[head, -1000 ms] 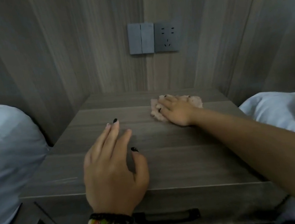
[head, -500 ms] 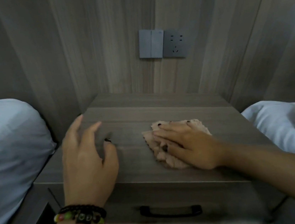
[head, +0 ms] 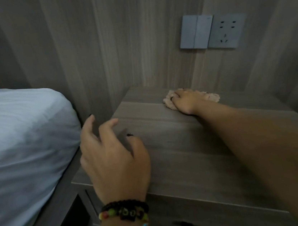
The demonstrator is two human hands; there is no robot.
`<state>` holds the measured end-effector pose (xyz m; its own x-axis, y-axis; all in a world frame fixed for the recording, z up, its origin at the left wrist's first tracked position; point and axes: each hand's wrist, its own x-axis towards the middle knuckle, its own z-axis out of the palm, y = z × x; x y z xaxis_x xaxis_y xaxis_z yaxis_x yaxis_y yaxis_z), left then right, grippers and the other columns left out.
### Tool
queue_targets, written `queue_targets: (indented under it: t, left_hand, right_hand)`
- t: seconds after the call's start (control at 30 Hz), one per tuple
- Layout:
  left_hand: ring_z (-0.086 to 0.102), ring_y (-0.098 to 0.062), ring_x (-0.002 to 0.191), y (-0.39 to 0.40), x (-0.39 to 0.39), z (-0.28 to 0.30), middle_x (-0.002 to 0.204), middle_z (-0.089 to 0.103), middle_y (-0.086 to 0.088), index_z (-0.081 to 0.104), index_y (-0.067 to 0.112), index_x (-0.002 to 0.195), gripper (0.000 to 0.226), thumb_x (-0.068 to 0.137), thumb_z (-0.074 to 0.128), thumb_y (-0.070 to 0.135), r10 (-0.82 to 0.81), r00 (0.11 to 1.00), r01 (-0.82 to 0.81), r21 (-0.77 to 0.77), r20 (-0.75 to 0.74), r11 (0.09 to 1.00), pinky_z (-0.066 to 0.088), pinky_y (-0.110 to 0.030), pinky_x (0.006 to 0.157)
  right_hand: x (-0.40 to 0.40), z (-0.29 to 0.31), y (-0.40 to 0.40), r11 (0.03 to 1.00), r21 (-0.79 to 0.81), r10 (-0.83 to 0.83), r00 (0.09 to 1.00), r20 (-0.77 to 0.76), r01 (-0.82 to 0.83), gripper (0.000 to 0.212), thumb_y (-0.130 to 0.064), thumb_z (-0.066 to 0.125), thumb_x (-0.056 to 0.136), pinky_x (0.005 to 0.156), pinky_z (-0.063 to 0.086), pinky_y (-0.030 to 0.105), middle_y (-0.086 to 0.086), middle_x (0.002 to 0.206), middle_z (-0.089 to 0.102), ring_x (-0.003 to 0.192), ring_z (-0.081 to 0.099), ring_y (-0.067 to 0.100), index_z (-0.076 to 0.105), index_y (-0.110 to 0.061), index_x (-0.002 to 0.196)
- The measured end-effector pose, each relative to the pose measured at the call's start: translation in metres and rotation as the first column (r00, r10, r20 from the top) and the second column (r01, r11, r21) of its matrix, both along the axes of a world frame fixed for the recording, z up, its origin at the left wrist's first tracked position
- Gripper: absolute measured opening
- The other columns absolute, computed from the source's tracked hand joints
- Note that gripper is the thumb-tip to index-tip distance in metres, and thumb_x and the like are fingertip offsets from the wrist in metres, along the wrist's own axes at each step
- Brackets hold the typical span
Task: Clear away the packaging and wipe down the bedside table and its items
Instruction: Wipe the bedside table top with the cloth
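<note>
Since half a second ago, right hand (head: 186, 101) has pushed the pink cloth (head: 212, 96) from mid-top to the back edge of the bedside table (head: 176, 147), fingers pressing flat on it. Left hand (head: 112, 155) hovers over the front-left corner, loosely spread, holding nothing. Risks: cloth bunches against the wall panel (head: 118, 51), leaving the front strip unwiped; left hand blocks the return stroke.

The table (head: 186, 145) is matt grey wood-grain, like the wall panels (head: 117, 41). The cloth (head: 212, 96) looks nubbly and soft. Smooth white sheets (head: 15, 129); satin plastic switch (head: 196, 31); beaded bracelet (head: 124, 212).
</note>
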<state>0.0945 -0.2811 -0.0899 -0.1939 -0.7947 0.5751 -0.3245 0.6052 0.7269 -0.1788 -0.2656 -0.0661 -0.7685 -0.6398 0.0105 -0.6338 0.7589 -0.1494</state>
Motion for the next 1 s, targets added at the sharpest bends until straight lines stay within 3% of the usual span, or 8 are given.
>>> queue_targets:
  t: [0.2,0.37,0.53,0.67,0.73,0.87,0.93,1.0]
  left_hand:
    - [0.047,-0.028,0.126,-0.002,-0.001,-0.004,0.142,0.041,-0.007,0.057,0.021,0.109,0.034,0.075,0.058,0.025,0.021,0.998,-0.023,-0.037,-0.058,0.999,0.039,-0.055,0.097]
    - [0.050,-0.022,0.121,-0.004,-0.003,-0.006,0.137,0.044,0.001,0.055,0.028,0.105,0.030,0.075,0.058,0.027,0.037,0.999,-0.038,-0.054,-0.014,0.998,0.038,-0.053,0.096]
    - [0.046,-0.012,0.120,-0.003,-0.003,-0.008,0.137,0.042,0.005,0.051,0.033,0.104,0.028,0.079,0.055,0.023,0.026,0.989,-0.037,-0.071,-0.146,0.997,0.038,-0.051,0.099]
    - [0.045,-0.016,0.125,-0.003,-0.002,-0.008,0.135,0.038,0.004,0.056,0.019,0.107,0.028,0.084,0.041,0.026,-0.025,0.955,-0.013,-0.126,-0.297,0.992,0.040,-0.055,0.099]
    - [0.044,-0.014,0.126,-0.002,0.000,-0.008,0.135,0.039,-0.001,0.057,0.015,0.107,0.031,0.088,0.037,0.028,-0.052,0.920,0.003,-0.126,-0.389,0.992,0.037,-0.048,0.104]
    - [0.039,0.007,0.121,-0.007,0.010,0.001,0.133,0.041,-0.021,0.056,0.009,0.105,0.032,0.090,0.032,0.026,-0.079,0.803,0.033,-0.088,-0.590,0.996,0.030,-0.014,0.102]
    - [0.041,-0.001,0.123,-0.015,0.021,0.001,0.132,0.043,-0.021,0.056,0.014,0.104,0.032,0.091,0.031,0.028,-0.010,0.747,-0.004,-0.019,-0.665,1.000,0.032,-0.024,0.107]
    - [0.043,-0.018,0.126,-0.020,0.034,-0.002,0.130,0.045,-0.012,0.055,0.029,0.101,0.026,0.092,0.031,0.031,0.077,0.710,-0.057,0.052,-0.700,0.997,0.034,-0.047,0.108]
  right_hand:
    - [0.043,-0.008,-0.082,0.997,0.015,0.080,0.997,-0.009,-0.080,0.068,-0.052,0.023,0.093,0.114,0.009,0.063,0.013,0.160,0.016,0.144,0.016,0.039,0.021,-0.018,0.152]
    - [0.030,-0.007,-0.124,0.967,0.003,0.256,0.966,-0.029,-0.256,0.063,-0.050,0.019,0.095,0.116,0.015,0.054,0.008,0.159,0.023,0.144,0.022,0.032,0.024,-0.022,0.152]
    - [0.034,-0.007,-0.132,0.956,0.022,0.291,0.957,-0.004,-0.291,0.066,-0.053,0.018,0.093,0.115,0.012,0.059,0.008,0.161,0.016,0.146,0.016,0.033,0.021,-0.025,0.152]
    - [0.084,-0.007,-0.103,0.910,-0.015,0.414,0.910,0.020,-0.414,0.058,-0.049,0.020,0.098,0.115,0.007,0.060,0.003,0.162,0.012,0.147,0.011,0.031,0.018,-0.028,0.152]
    - [0.117,-0.010,-0.085,0.881,-0.014,0.473,0.881,0.016,-0.472,0.060,-0.051,0.020,0.097,0.115,0.006,0.061,0.002,0.162,0.011,0.148,0.009,0.031,0.017,-0.029,0.152]
    - [0.181,-0.008,-0.044,0.851,-0.011,0.525,0.851,0.012,-0.525,0.060,-0.052,0.027,0.099,0.115,0.002,0.060,0.001,0.162,0.007,0.147,0.003,0.034,0.014,-0.029,0.153]
    - [0.206,-0.008,-0.027,0.837,-0.042,0.547,0.837,0.028,-0.546,0.057,-0.049,0.024,0.101,0.115,-0.001,0.060,0.001,0.162,0.006,0.147,0.000,0.035,0.015,-0.028,0.153]
    - [0.223,-0.009,-0.013,0.828,-0.061,0.560,0.827,0.052,-0.557,0.056,-0.048,0.022,0.101,0.114,-0.004,0.061,-0.001,0.163,0.004,0.148,-0.004,0.034,0.014,-0.028,0.153]
